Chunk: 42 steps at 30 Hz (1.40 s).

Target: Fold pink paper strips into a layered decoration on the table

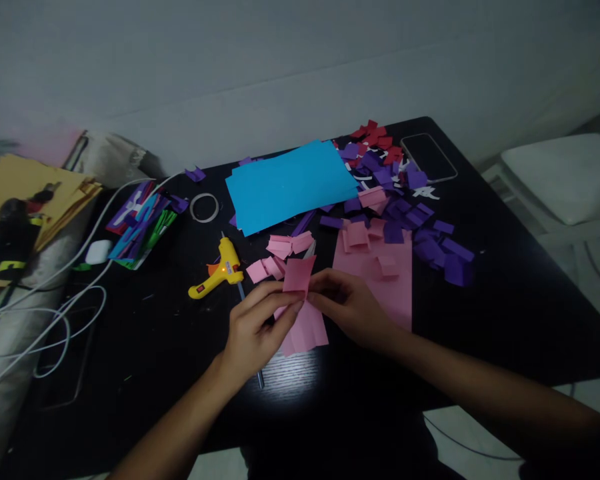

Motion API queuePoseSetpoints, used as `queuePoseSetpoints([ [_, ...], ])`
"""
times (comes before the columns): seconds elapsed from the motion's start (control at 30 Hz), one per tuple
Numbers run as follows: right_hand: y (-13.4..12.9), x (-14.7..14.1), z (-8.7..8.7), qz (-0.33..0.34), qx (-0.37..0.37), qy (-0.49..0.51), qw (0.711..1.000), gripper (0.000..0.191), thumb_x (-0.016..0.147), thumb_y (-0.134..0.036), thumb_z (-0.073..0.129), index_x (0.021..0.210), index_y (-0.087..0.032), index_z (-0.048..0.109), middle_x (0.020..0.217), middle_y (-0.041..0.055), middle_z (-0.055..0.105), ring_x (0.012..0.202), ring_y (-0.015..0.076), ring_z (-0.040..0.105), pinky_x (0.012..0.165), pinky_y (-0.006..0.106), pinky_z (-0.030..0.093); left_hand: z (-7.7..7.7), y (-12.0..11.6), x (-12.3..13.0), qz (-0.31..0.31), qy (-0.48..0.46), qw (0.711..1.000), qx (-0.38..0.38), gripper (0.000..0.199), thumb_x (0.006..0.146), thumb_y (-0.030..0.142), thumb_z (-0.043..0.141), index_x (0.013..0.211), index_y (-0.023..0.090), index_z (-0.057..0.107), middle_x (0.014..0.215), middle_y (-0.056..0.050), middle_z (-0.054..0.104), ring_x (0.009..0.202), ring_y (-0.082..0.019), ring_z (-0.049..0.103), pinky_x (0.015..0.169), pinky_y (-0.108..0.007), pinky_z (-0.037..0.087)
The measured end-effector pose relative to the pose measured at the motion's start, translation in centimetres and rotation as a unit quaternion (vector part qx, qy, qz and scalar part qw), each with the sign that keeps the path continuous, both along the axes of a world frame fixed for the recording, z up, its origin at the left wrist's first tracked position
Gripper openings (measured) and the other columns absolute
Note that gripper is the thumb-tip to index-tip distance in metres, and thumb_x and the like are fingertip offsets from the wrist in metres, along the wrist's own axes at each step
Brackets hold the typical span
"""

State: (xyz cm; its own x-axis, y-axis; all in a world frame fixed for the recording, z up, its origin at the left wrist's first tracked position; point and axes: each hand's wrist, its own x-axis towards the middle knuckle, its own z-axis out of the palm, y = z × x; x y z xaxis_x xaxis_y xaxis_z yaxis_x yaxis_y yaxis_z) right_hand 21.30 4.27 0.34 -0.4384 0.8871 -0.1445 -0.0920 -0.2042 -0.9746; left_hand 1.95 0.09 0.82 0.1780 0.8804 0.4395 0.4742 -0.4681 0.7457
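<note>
Between my two hands, a small pink paper piece (299, 273) is pinched upright. My left hand (260, 327) has thumb and fingers closed on its lower edge; my right hand (353, 307) grips the same piece from the other side with its fingertips. Beneath them lies a creased pink paper strip (305, 330) on the black table. Several folded pink pieces (283, 247) sit just beyond my hands. To the right is a larger pink sheet (397, 293) with folded bits on top. A yellow glue gun (225, 270) rests left of my left hand.
Blue sheets (290, 183) lie at the back, beside purple scraps (430, 247) and red scraps (380, 140). A phone (429, 158) lies at the far right corner. A tape roll (205, 208), coloured paper bundle (143, 223), white case (99, 253) and white cables (65, 327) occupy the left.
</note>
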Motion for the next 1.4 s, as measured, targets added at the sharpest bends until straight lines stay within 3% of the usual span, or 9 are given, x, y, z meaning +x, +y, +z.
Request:
queuePoseSetpoints([
  [0.17, -0.32, 0.14, 0.16, 0.029, 0.027, -0.008, 0.999, 0.027, 0.083, -0.033, 0.082, 0.104, -0.020, 0.070, 0.097, 0.0050, 0.074, 0.084, 0.0176, 0.069, 0.074, 0.031, 0.057, -0.06, -0.01, -0.02, 0.004, 0.002, 1.000, 0.010, 0.024, 0.092, 0.008, 0.071, 0.110, 0.022, 0.076, 0.106, -0.006, 0.074, 0.094, -0.018, 0.073, 0.079, -0.029, 0.063],
  [0.57, -0.32, 0.18, -0.22, 0.007, 0.031, -0.032, 0.999, 0.022, 0.088, -0.032, 0.076, 0.104, -0.019, 0.071, 0.099, 0.0073, 0.075, 0.089, 0.0200, 0.072, 0.081, 0.035, 0.059, -0.05, 0.04, 0.01, 0.011, 0.007, 1.000, 0.007, 0.018, 0.092, 0.010, 0.073, 0.106, 0.020, 0.077, 0.101, -0.007, 0.074, 0.091, -0.017, 0.072, 0.077, -0.028, 0.062],
  [1.03, -0.27, 0.17, -0.06, 0.016, 0.047, -0.033, 0.998, 0.021, 0.088, -0.032, 0.074, 0.105, -0.020, 0.071, 0.099, 0.0068, 0.076, 0.087, 0.0194, 0.072, 0.077, 0.033, 0.059, -0.03, 0.05, -0.03, 0.017, 0.009, 1.000, 0.007, 0.016, 0.091, 0.009, 0.073, 0.103, 0.020, 0.076, 0.100, -0.006, 0.074, 0.091, -0.017, 0.072, 0.078, -0.029, 0.061],
  [1.4, -0.02, 0.07, -0.09, -0.007, 0.045, -0.050, 0.998, 0.011, 0.090, -0.030, 0.071, 0.094, -0.020, 0.072, 0.089, 0.0030, 0.076, 0.081, 0.0168, 0.071, 0.073, 0.030, 0.057, 0.02, 0.02, 0.07, 0.009, 0.003, 1.000, -0.001, 0.019, 0.091, 0.009, 0.072, 0.106, 0.020, 0.076, 0.101, -0.006, 0.075, 0.092, -0.018, 0.072, 0.077, -0.029, 0.061],
])
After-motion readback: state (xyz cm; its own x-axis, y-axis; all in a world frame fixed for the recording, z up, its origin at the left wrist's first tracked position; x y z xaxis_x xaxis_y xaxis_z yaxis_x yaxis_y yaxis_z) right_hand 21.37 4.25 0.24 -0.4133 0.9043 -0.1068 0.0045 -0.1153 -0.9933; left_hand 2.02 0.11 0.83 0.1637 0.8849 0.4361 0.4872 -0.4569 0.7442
